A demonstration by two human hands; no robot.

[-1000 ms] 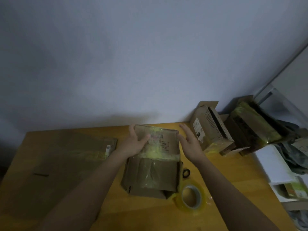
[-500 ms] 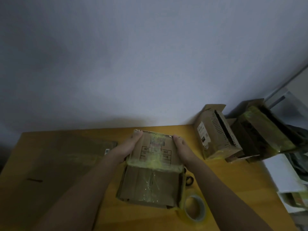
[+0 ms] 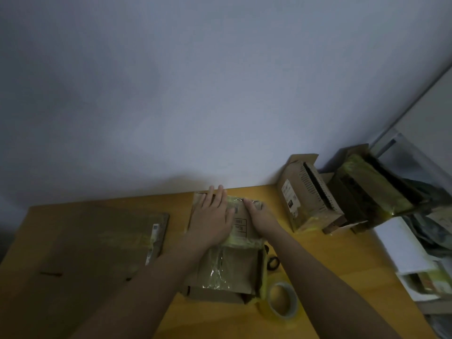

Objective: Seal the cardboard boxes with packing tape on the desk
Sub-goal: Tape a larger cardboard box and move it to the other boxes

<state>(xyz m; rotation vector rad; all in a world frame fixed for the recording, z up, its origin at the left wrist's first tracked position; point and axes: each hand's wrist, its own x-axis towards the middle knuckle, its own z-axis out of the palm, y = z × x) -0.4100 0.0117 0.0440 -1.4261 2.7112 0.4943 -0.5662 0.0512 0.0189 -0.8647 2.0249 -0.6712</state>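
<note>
A small cardboard box [image 3: 241, 222] with yellowish tape lies on top of a larger taped box [image 3: 227, 272] in the middle of the wooden desk [image 3: 325, 270]. My left hand [image 3: 211, 220] lies flat on the small box's top, fingers straight and pointing away from me. My right hand [image 3: 259, 215] presses the right part of the same top, fingertips at its far edge. A roll of packing tape [image 3: 282, 300] lies on the desk just right of the larger box's near corner.
A large flattened cardboard sheet [image 3: 97, 243] covers the desk's left side. An open box [image 3: 308, 200] stands at the back right, more taped boxes [image 3: 367, 187] beside it. Black scissor handles [image 3: 272, 263] poke out right of the stack. White items [image 3: 401, 248] sit off the right edge.
Both hands went from holding the small box's sides to lying on its top. The box was tilted up and now lies flat on the larger box.
</note>
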